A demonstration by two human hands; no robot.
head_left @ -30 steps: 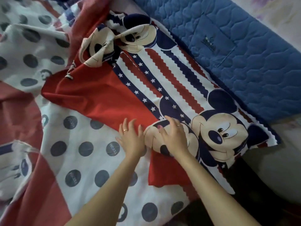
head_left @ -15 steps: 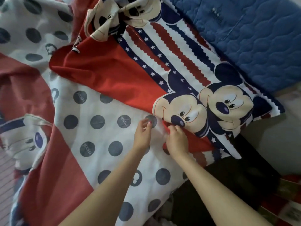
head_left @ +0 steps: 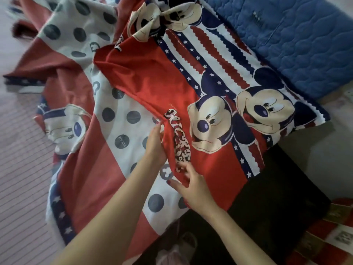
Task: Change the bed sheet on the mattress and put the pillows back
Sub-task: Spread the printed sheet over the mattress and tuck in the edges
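Sheet [head_left: 145, 77] lies rumpled, its far edge cut off; left hand [head_left: 155, 144] pinches a red fold, right hand [head_left: 193, 185] grips it nearer, fingertips hidden.

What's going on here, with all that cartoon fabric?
A person is working on a cartoon-print bed sheet that lies rumpled over a striped mattress. The left hand grips a raised fold of the red part, and the right hand holds the same fold nearer the edge. A blue quilted pad lies beyond. The sheet is not yet spread flat.
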